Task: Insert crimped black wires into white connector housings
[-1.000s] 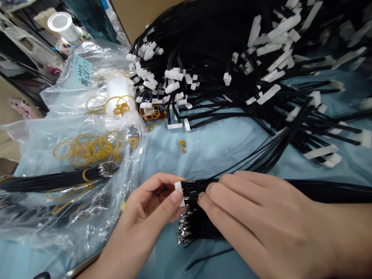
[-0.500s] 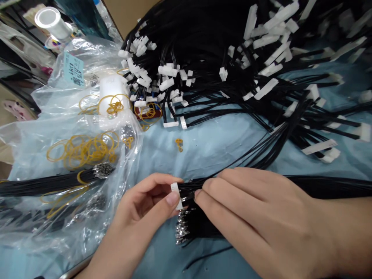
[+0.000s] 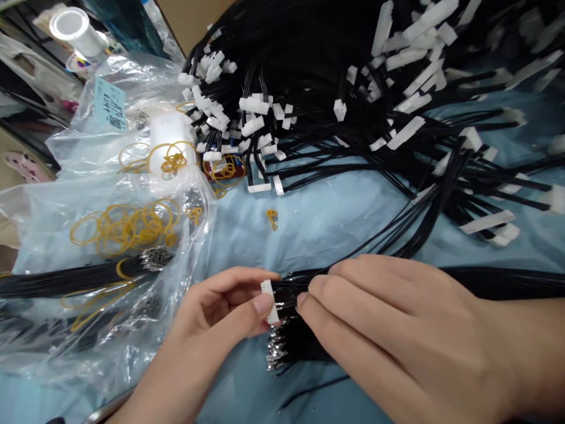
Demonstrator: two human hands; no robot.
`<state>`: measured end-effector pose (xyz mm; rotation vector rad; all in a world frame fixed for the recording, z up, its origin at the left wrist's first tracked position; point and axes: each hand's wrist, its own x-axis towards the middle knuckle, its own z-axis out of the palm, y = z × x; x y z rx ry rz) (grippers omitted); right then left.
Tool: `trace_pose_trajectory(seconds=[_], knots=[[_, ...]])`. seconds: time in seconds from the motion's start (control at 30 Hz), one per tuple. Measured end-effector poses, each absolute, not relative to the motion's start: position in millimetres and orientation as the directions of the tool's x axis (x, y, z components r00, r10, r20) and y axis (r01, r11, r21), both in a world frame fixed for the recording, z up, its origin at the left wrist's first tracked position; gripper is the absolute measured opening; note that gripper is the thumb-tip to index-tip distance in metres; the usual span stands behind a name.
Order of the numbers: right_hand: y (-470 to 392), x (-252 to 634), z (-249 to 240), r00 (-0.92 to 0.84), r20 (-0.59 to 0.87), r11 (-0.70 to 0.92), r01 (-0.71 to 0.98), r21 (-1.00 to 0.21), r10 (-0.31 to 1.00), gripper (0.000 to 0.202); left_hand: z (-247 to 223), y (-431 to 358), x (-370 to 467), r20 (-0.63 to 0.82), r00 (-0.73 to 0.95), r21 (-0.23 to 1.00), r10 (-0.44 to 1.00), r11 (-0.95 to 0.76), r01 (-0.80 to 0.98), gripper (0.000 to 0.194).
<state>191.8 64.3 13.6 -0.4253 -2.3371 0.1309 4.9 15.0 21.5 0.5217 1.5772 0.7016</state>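
A white connector (image 3: 268,288), pinched between thumb and fingers of the left hand (image 3: 220,321) above the table (image 3: 318,229), shows more of its length than a second ago, suggesting work there continues. Fingers bunched, the right hand (image 3: 388,330) grips black wires (image 3: 309,344) beside it. Counted: two hands, one held connector, one white spool (image 3: 82,35); heaped connectors (image 3: 253,105) defy counting.

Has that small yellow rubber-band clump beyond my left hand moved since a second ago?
No: measured from the white connector just beyond it, the rubber-band clump keeps the same spot; both merely shift left together as the view moves.
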Motion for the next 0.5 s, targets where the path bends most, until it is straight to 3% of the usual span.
trace_pose_trajectory(seconds=[0.5], knots=[[61.8,194.0,9.4,-0.755,0.569,0.945,0.231,-0.233,0.325,0.041,19.0,15.6,5.5,-0.674,-0.069,0.739,0.736,0.67,-0.069,0.01]])
